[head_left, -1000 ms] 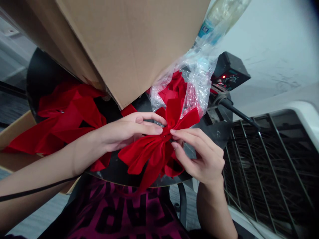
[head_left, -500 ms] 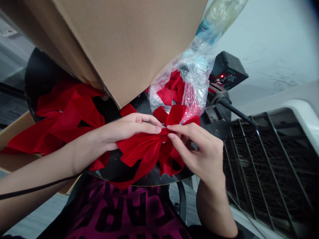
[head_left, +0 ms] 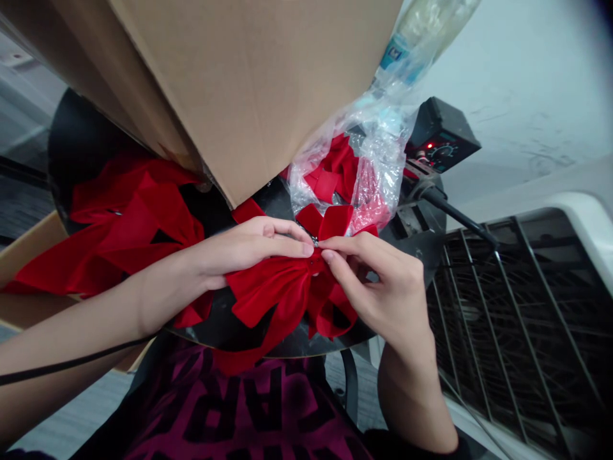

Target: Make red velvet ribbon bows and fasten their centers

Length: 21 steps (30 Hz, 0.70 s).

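A red velvet bow (head_left: 282, 291) lies at the near edge of a round black table (head_left: 225, 322). My left hand (head_left: 239, 252) pinches the bow's centre from the left, fingers closed on the cloth. Facing it from the right, my right hand (head_left: 383, 291) has its fingertips pressed on the same knot, where a small metal wire shows. Both hands grip the bow and their fingertips almost meet.
A large cardboard box (head_left: 230, 83) overhangs the table. More red bows (head_left: 119, 223) lie at the left. A clear plastic bag (head_left: 364, 166) holds red pieces. A black control unit (head_left: 443, 137) with a red light sits right, above a wire grille (head_left: 522, 332).
The bow's upper loops have folded down and its tails have slid left. My right fingertips have moved up to the knot, closer to my left fingers.
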Available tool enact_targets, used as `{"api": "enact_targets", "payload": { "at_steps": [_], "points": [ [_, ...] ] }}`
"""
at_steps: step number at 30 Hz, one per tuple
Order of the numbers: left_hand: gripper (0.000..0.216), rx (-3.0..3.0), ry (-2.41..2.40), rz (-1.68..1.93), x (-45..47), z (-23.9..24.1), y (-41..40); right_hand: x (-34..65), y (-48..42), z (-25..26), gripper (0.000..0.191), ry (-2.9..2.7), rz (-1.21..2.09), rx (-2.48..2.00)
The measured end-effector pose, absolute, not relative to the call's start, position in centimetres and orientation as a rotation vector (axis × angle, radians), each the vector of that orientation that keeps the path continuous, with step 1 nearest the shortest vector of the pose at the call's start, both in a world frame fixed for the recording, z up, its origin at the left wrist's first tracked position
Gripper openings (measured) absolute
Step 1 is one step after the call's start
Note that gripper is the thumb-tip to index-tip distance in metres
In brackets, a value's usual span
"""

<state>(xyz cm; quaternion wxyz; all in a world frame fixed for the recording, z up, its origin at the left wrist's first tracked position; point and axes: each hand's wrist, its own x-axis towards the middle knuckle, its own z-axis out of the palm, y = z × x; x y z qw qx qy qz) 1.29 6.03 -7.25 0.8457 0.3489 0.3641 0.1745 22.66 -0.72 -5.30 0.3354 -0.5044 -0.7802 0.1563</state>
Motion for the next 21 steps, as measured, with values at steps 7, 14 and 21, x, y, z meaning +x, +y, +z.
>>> {"api": "enact_targets", "payload": {
  "at_steps": [7,14,21],
  "points": [
    [0.015,0.744,0.752,0.381,1.3,-7.7,6.1,23.0,-0.9,-5.5,0.017,-2.033,0.430,-1.322],
    [0.016,0.738,0.743,0.393,1.3,-7.8,6.0,23.0,-1.0,-5.4,0.019,-2.027,0.443,-1.307],
    [0.015,0.714,0.753,0.419,1.3,-7.8,6.0,23.8,-1.7,-5.0,0.016,-1.955,0.369,-1.375]
  ]
}}
